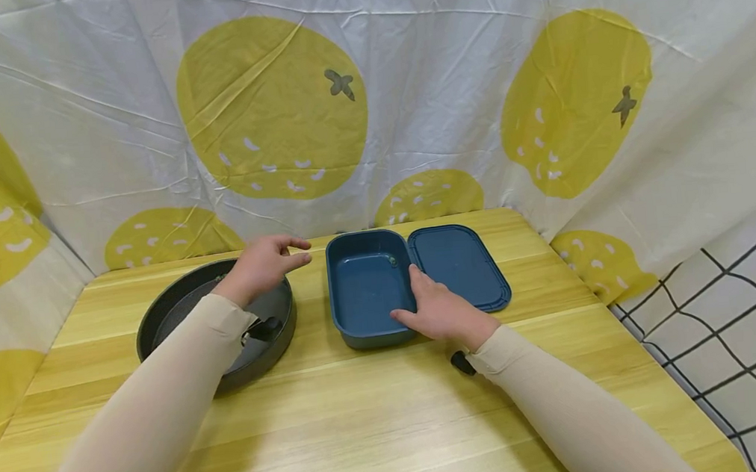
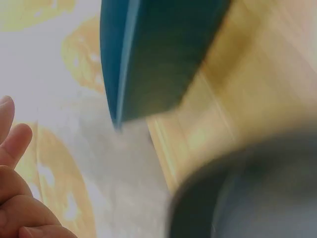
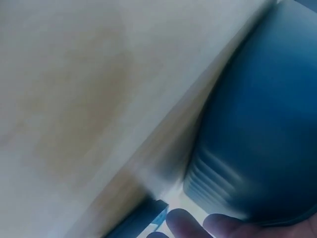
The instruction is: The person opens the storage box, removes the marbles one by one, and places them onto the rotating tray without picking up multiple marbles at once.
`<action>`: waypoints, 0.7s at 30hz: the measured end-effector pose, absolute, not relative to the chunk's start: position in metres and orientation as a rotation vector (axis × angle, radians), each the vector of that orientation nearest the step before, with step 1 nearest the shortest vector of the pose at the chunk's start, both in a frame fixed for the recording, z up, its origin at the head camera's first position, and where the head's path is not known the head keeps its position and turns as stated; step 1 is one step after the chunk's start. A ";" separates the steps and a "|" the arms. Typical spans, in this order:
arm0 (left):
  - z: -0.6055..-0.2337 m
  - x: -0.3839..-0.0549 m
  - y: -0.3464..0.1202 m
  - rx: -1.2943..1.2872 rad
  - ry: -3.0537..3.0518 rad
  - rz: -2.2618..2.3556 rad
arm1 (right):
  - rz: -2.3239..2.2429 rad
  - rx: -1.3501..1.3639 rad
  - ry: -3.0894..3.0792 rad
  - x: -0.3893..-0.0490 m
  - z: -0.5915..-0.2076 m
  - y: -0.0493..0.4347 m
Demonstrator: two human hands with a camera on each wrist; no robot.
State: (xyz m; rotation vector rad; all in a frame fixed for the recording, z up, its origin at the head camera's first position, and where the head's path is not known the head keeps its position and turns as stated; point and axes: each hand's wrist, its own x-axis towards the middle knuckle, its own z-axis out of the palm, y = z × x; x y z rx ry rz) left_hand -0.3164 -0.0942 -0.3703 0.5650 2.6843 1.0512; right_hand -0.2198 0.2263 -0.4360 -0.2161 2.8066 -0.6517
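A blue rectangular container (image 1: 369,289) stands without its lid on the wooden table, with a small speck of something (image 1: 392,261) inside near its far right corner. My right hand (image 1: 441,311) holds its right side, thumb over the rim and fingers along the outer wall; those fingertips (image 3: 183,223) show at the wall in the right wrist view. Over the right part of a round dark pan (image 1: 264,362) hovers my left hand (image 1: 262,265), thumb and fingers apart with nothing between them. My left forearm hides part of the pan's inside.
The matching blue lid (image 1: 458,266) lies flat just right of the container. A white curtain (image 1: 418,75) with yellow fruit prints hangs behind the table (image 1: 341,434). At the right hangs a white cloth with a black grid (image 1: 733,355). Both wrists carry small black cameras.
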 end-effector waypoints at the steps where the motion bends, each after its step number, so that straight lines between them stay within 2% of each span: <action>1: -0.371 -0.316 -0.087 0.582 2.680 1.053 | -0.643 -0.218 2.813 -0.220 -0.436 0.226; 9: -0.377 -0.319 -0.024 0.670 2.626 1.005 | -0.618 -0.179 2.811 -0.220 -0.435 0.224; 21: -0.398 -0.340 0.039 0.536 2.636 0.922 | -0.620 -0.202 2.817 -0.219 -0.433 0.222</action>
